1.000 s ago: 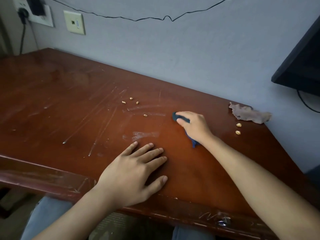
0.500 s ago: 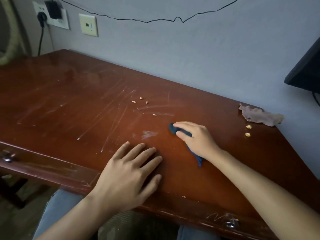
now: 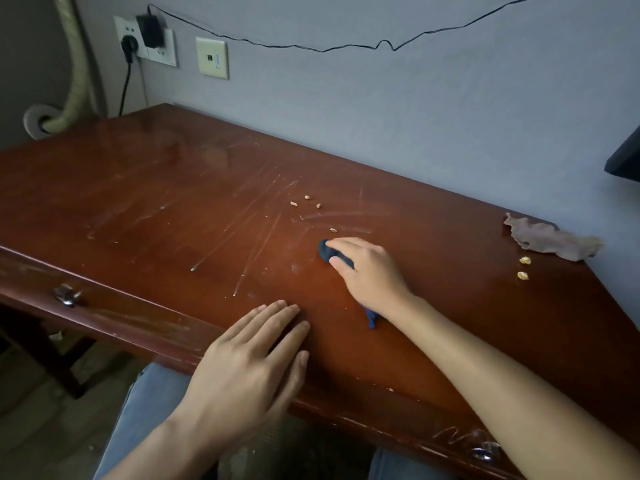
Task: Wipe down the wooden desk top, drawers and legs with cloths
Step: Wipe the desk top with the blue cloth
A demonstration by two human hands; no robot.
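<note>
A reddish-brown wooden desk [image 3: 145, 209] with scratches and dust streaks fills the view. My right hand [image 3: 367, 271] is near the middle of the top, holding a dark blue cloth [image 3: 325, 251] against the wood between thumb and fingers. One end of the cloth sticks out under my wrist. My left hand [image 3: 249, 365] lies flat, fingers straight, on the desk near its front edge. A crumpled brown cloth [image 3: 550, 240] lies at the far right, by the wall.
Small pale crumbs [image 3: 306, 202] lie just beyond the blue cloth, and two more crumbs [image 3: 523, 268] sit by the brown cloth. Drawer fronts below the edge carry metal knobs [image 3: 67, 294]. A dark monitor corner [image 3: 627, 157] juts in at the right. Wall sockets [image 3: 145, 39] with cables are at the back left.
My right hand has slid the blue cloth leftward and a little toward me, over the pale smear, which has faded. My left hand has stayed flat near the front edge.
</note>
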